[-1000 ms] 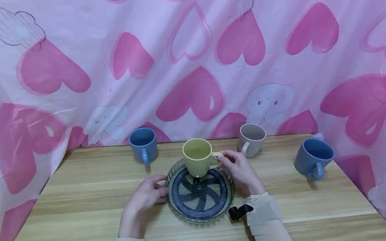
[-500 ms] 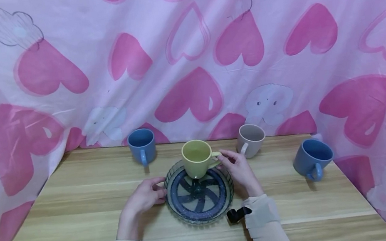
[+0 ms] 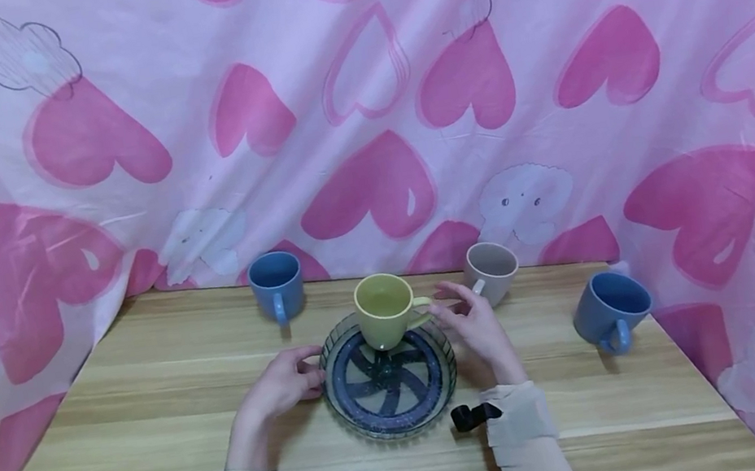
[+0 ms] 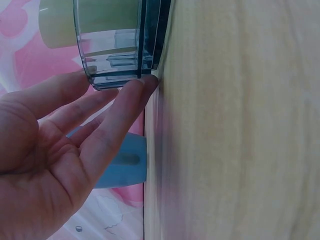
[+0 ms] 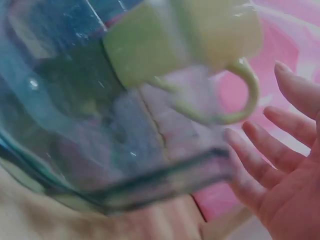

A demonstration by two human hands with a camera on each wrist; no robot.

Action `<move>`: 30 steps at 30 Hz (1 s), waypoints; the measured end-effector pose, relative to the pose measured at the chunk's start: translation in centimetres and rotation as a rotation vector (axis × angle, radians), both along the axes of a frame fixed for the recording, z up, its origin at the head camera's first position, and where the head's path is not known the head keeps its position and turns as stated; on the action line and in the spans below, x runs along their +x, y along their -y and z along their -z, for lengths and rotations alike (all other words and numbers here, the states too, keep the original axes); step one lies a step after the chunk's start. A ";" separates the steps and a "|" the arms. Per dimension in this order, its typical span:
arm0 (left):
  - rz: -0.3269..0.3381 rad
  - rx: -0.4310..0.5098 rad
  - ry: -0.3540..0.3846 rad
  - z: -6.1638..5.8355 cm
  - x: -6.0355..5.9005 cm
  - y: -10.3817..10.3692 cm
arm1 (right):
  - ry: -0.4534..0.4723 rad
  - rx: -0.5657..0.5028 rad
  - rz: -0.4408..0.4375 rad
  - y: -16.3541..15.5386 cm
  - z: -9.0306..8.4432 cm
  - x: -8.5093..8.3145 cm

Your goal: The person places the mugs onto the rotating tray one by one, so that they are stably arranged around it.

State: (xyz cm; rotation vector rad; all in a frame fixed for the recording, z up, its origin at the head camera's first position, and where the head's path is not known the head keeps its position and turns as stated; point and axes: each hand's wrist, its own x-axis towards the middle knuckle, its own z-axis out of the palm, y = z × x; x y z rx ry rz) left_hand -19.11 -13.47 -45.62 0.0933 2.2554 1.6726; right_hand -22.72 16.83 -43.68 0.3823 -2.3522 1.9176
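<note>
A yellow-green mug stands upright on the far part of a clear glass plate, its handle pointing right. The plate has a ribbed wall and a dark swirl pattern. My left hand holds the plate's left edge; in the left wrist view, fingertips of this hand touch the upper rim and the lower side. Right of the mug, my right hand holds nothing. In the right wrist view, its fingers are spread and apart from the mug's handle. That view is blurred.
Behind the plate to the left is a blue mug. A greyish-pink mug stands close behind my right hand. Another blue mug stands near the right edge of the wooden table. A pink heart-patterned cloth hangs behind.
My right hand has let go of the yellow-green mug's handle; its fingers have spread and moved slightly right. The left hand stays at the plate's edge. The view shifts slightly.
</note>
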 end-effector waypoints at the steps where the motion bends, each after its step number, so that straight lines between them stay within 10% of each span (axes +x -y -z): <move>1: 0.004 -0.001 0.001 0.0 0.0 0.0 | -0.012 0.030 0.008 -0.2 -0.2 0.1; 15: 0.010 -0.007 0.004 0.2 -0.2 0.1 | -0.090 0.272 0.018 -3.0 -0.8 1.3; 30: 0.008 0.006 -0.009 0.1 0.0 0.0 | 0.006 0.288 0.171 -7.2 -1.0 2.9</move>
